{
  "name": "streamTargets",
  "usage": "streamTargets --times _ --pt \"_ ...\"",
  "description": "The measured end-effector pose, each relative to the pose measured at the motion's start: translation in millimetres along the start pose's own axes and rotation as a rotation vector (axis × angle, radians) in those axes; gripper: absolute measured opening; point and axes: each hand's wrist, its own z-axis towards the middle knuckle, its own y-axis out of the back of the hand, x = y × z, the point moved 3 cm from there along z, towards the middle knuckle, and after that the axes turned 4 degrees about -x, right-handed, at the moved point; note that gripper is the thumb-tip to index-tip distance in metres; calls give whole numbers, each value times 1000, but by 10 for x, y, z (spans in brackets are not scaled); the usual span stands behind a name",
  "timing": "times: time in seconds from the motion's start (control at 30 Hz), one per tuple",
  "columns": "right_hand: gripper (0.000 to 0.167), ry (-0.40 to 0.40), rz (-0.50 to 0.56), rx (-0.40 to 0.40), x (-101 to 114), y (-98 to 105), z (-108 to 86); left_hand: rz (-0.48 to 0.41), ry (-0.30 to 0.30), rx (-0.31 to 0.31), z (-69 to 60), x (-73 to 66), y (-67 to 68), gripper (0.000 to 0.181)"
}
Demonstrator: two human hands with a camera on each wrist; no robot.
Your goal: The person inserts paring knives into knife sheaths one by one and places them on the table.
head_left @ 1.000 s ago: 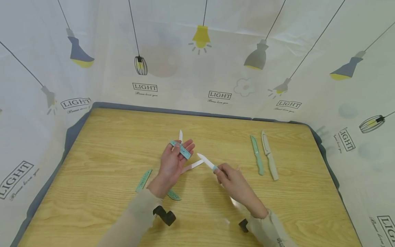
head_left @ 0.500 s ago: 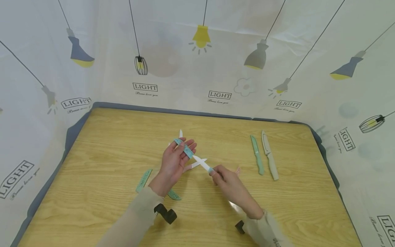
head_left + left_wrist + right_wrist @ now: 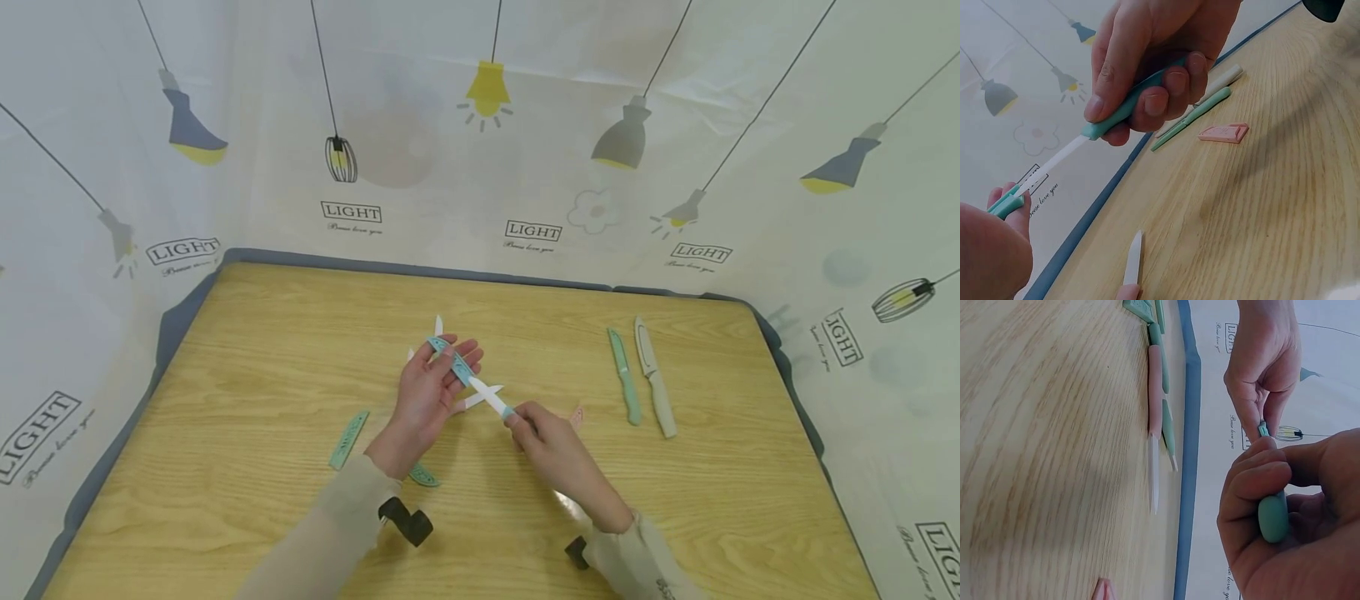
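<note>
Over the middle of the table, the left hand (image 3: 422, 397) holds a teal blade cover (image 3: 453, 362) between thumb and fingers, palm up. The right hand (image 3: 558, 450) grips the teal handle (image 3: 1132, 105) of a white-bladed knife (image 3: 491, 398). In the left wrist view the blade (image 3: 1054, 164) has its tip at the mouth of the cover (image 3: 1007, 204); how far inside it is, I cannot tell. From the right wrist view, the right fingers curl round the handle (image 3: 1273, 519), while the left hand (image 3: 1266, 369) pinches the cover beyond.
On the wooden table (image 3: 262, 358) lie a pink-handled knife (image 3: 1155, 394), a pink cover (image 3: 1224, 132), two green covers (image 3: 349, 439) (image 3: 424, 475), and other green-handled knives partly behind the left hand. A green knife (image 3: 625, 377) and a cream knife (image 3: 656, 379), both covered, lie at right.
The hands have come together: the right hand moved left with the knife, and the left hand shifted slightly right with the cover. The blade tip now meets the cover's end.
</note>
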Motion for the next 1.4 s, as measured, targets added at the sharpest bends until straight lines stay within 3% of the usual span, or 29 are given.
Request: streamTargets --times 0.4,0.7,1.4 --pt "27 -35 6 -15 54 -31 53 36 15 12 -33 21 -67 35" --pt "27 -54 19 -25 63 -50 92 40 23 30 -39 47 -99 20" --pt "27 -70 43 -25 119 -90 142 68 33 60 -131 232 -116 26"
